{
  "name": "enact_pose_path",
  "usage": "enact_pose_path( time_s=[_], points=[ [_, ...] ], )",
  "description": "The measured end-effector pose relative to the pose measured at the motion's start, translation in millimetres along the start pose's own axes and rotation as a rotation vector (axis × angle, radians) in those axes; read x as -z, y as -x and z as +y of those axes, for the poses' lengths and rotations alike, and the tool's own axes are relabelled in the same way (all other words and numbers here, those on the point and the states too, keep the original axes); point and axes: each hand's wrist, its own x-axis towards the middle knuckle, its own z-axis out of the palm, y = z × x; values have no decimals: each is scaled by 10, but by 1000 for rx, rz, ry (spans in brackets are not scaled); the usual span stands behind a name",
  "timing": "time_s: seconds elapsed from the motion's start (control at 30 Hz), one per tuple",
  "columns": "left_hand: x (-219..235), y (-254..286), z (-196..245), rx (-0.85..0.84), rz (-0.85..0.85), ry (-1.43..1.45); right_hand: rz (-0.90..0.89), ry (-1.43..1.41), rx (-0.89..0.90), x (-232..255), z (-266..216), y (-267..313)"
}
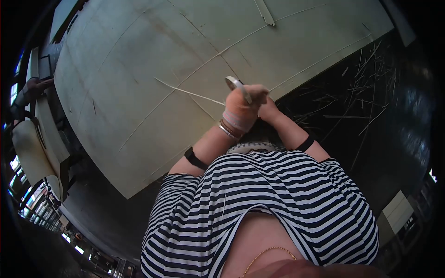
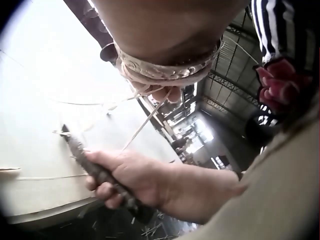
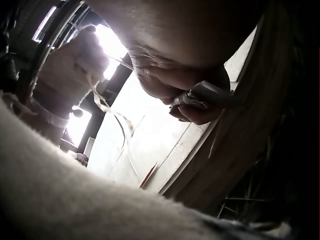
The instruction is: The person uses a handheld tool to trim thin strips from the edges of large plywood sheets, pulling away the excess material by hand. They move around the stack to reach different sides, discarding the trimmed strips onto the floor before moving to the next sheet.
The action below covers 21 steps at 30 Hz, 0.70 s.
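A dark-handled knife (image 2: 102, 176) is being gripped by the right hand (image 2: 131, 176), its fingers (image 2: 102, 189) curled round the handle and the blade tip being held just above the near edge of the pale surface (image 1: 153, 60). Just beside that hand, over the same edge, the left hand (image 1: 240, 109) is being held up, its fingers closed in a pinch on a thin pale strip (image 1: 187, 91), which is being drawn taut across the surface. A roll of tape (image 1: 237, 87) is being carried on the left hand, and a woven wristband (image 1: 235, 121) is being worn just below it. Loose slivers (image 1: 357, 92) are lying scattered on the dark floor (image 1: 398, 111) beside the surface.
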Motion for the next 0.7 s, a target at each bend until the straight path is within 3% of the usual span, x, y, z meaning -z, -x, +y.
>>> enact_pose_path(
  time_s=[0.03,0.07,0.1,0.13,0.17,0.2,0.23,0.27,0.3,0.33,0.37,0.43,0.47,0.53,0.6,0.7],
  points=[
    [25,-55,205,-63,-88,-187,-6,17,50,-9,-2,-24],
    [83,-150,154,-98,-28,-302,-73,57,-80,21,2,-4],
    [177,-266,39,-132,31,-414,31,94,-57,136,-315,97],
    [331,-405,-64,-74,153,-539,55,123,-7,168,-320,119],
    [537,-536,-312,-49,247,-718,80,154,37,196,-307,126],
    [815,-690,-682,-101,227,-976,104,64,70,259,-330,152],
    [1044,-725,-801,-224,232,-1002,117,72,83,357,-402,182],
    [1221,-677,-975,-459,300,-1075,53,197,29,498,-505,217],
    [1383,-543,-1119,-168,255,-1006,-12,324,-26,616,-563,218],
    [1483,-324,-1233,123,210,-920,144,315,48,641,-405,122],
    [1509,25,-1279,-31,114,-1158,241,305,49,749,-381,27],
    [1430,845,-1351,-118,260,-1273,417,305,30,993,-357,-290],
    [1291,1266,-1246,-51,311,-1276,466,367,40,1127,-355,-493],
    [1017,2244,-1135,261,277,-1264,573,455,50,1356,-450,-886],
    [797,3299,-1183,609,277,-1074,621,489,22,1536,-636,-1239],
    [459,4421,-1315,1370,274,-729,590,519,-60,1686,-900,-1706]
  ],
)
